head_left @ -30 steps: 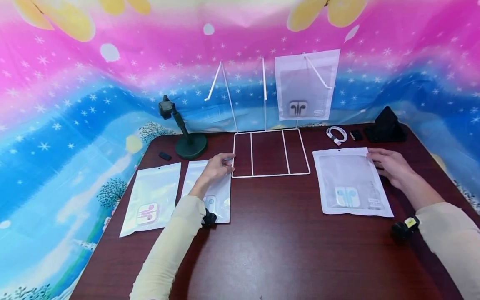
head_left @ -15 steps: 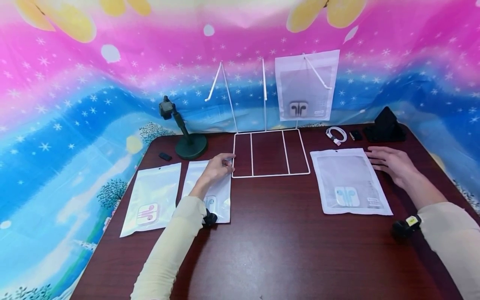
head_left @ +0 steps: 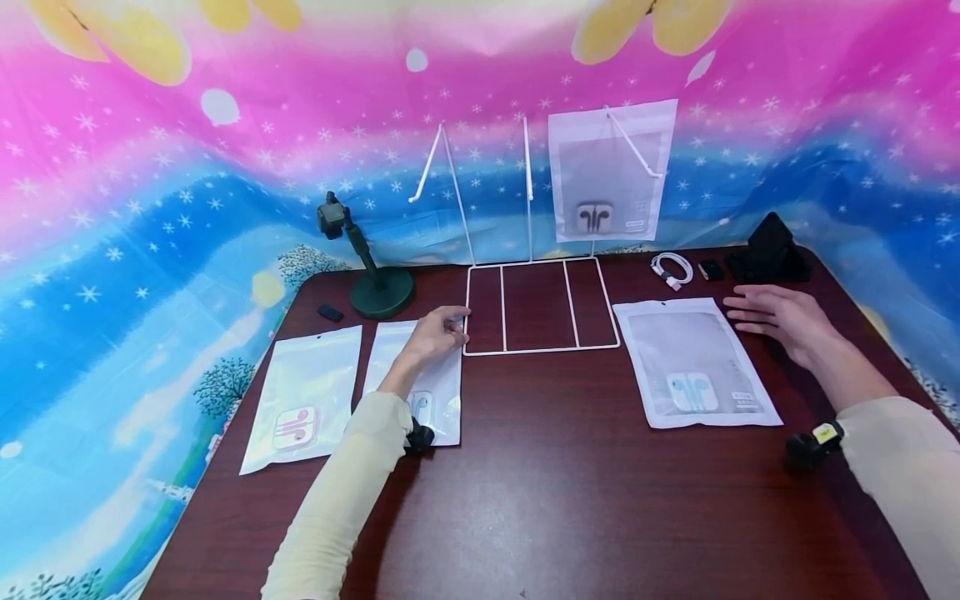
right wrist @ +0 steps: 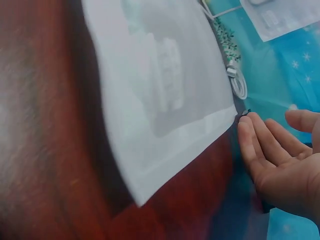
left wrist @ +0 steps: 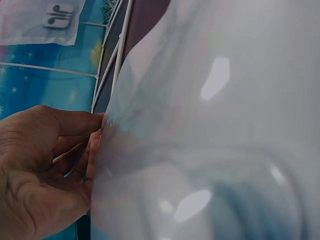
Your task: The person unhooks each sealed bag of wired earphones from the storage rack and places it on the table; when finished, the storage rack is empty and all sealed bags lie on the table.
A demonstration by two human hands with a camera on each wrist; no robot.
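Note:
In the head view my left hand reaches over a white zip bag with earphones to the left edge of a white wire display rack. Its fingers and thumb are curled at that side wire and hold it; the bag hides part of them in the left wrist view. My right hand, fingers straight and spread, is beside the upper right edge of another zip bag, which lies flat with light-blue earphones inside. The right wrist view shows the fingertips just beyond the bag's corner.
A bag with dark earphones hangs on the rack's right hook. At far left lies a bag with pink earphones. A green stand, a coiled white cable and a black holder line the back.
The bag with light-blue earphones has shifted slightly left. My right hand has moved a little up and left, its fingers coming off the bag's edge. The left hand stays put.

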